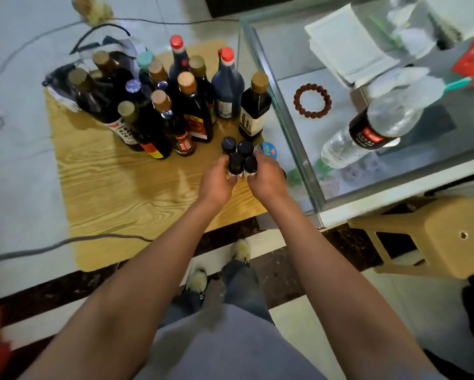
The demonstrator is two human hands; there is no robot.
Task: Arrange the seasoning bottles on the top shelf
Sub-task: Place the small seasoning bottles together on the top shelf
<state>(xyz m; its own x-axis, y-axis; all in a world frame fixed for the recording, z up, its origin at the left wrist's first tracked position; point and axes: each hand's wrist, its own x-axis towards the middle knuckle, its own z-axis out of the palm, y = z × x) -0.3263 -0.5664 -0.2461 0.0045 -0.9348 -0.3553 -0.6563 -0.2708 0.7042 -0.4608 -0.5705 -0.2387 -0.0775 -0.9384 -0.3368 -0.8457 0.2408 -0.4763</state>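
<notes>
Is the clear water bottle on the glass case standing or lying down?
Lying down: the water bottle rests on its side on the glass case.

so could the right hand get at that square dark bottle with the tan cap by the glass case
Probably not yet: the right hand grips small black-capped jars. Otherwise the square bottle stands unobstructed just beyond.

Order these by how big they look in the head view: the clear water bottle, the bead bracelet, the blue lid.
1. Water bottle, clearly the largest.
2. Bead bracelet.
3. Blue lid, partly hidden behind the right hand, so its full size is unsure.
</notes>
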